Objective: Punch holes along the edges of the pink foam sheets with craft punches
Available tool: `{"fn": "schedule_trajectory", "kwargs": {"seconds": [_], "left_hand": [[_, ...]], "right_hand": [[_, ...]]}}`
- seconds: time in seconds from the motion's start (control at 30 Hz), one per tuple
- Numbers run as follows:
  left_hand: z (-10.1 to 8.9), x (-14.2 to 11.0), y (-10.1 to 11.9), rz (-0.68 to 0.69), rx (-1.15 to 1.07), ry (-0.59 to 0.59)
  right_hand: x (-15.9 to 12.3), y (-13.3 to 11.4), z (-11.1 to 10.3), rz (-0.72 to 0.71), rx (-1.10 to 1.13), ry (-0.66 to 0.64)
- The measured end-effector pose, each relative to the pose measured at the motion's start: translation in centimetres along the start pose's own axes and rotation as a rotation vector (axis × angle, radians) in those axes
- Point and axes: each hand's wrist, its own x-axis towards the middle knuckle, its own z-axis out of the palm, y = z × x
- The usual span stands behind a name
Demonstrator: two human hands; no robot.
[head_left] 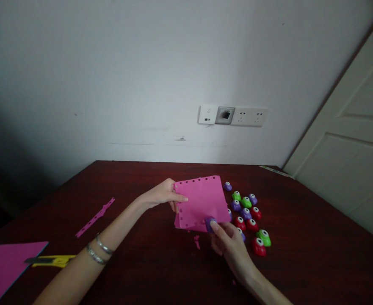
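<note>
Nearest the wearer, a flat pink sheet (pixel 8 271) lay at the left of a dark reddish-brown table (pixel 148 275), the dark tip of a yellow cutter (pixel 53 260) over its edge and the cutter's other end hidden by the left forearm, which wore two silver bangles (pixel 95 255). The right hand (pixel 233 248) gripped a purple punch (pixel 209 224), thumb on top, at the lower edge of a pink paper (pixel 202 201) near its right corner. Small pink scraps (pixel 197 242) were scattered on the tabletop just below the paper. The left hand (pixel 164 194) pinched the paper by its left edge, thumb on the face, holding it above the middle of the table. Small dark-looking cutouts lined its top edge and marked its left and lower margins; a second layer showed at the lower left. To the left, apart from the paper, lay a narrow pink strip (pixel 95 218) with holes. Red, green and purple punches (pixel 246 202) with eye-like tops clustered to the paper's right. Beyond the table, white outlet plates (pixel 249 117) lined a pale wall (pixel 142 84), and a panelled white door (pixel 357 114) stood at right.
</note>
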Motion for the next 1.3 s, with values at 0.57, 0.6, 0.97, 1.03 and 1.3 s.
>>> {"fn": "schedule_trajectory", "kwargs": {"seconds": [0.57, 0.6, 0.97, 1.03, 1.3], "left_hand": [[-2.5, 1.0, -1.8, 0.035, 0.037, 0.223], [-2.8, 1.1, -2.1, 0.031, 0.04, 0.23], [-2.8, 2.6, -6.3, -0.148, 0.066, 0.189], [-2.2, 2.9, -7.0, -0.175, 0.116, 0.184], [-1.2, 3.5, -8.3, -0.095, 0.405, 0.188]], "right_hand": [[-0.5, -0.5, 0.0, 0.129, -0.054, -0.326], [-0.5, -0.6, -0.1, 0.135, -0.043, -0.337], [0.0, -2.1, -0.4, 0.177, 0.076, -0.293], [0.0, -2.3, -0.4, 0.195, 0.105, -0.285], [0.1, -2.3, -0.4, 0.176, 0.203, -0.233]]}}
